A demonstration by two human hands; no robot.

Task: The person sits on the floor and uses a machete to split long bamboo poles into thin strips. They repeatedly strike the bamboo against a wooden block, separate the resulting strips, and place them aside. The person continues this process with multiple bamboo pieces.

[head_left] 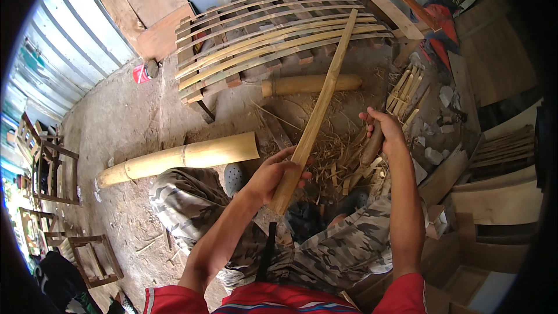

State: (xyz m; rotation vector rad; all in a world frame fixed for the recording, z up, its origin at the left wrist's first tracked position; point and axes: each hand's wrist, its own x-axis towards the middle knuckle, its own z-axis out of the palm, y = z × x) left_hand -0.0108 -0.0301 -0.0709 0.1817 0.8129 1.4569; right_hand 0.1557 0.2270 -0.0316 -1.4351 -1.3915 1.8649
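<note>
A long, flat bamboo slat [325,96] rises at a slant from my lap toward the rack at the back. Its lower part lies in my left hand [278,176], thumb across the top and fingertips around the far edge. To the right, my right hand [383,128] is raised above the shavings with its fingers curled. A brown, rounded wooden piece [372,146] shows just below that palm; whether the fingers grip it or it lies behind them is unclear. Thin bamboo shavings [331,148] cover the ground between my feet.
A split bamboo half [192,154] lies left of my knee. Behind, another bamboo pole [314,84] rests before a low rack [232,79] laid with several slats. Short bamboo pieces [407,93] are piled at right. Wooden frames [58,169] and a red can [142,73] stand left.
</note>
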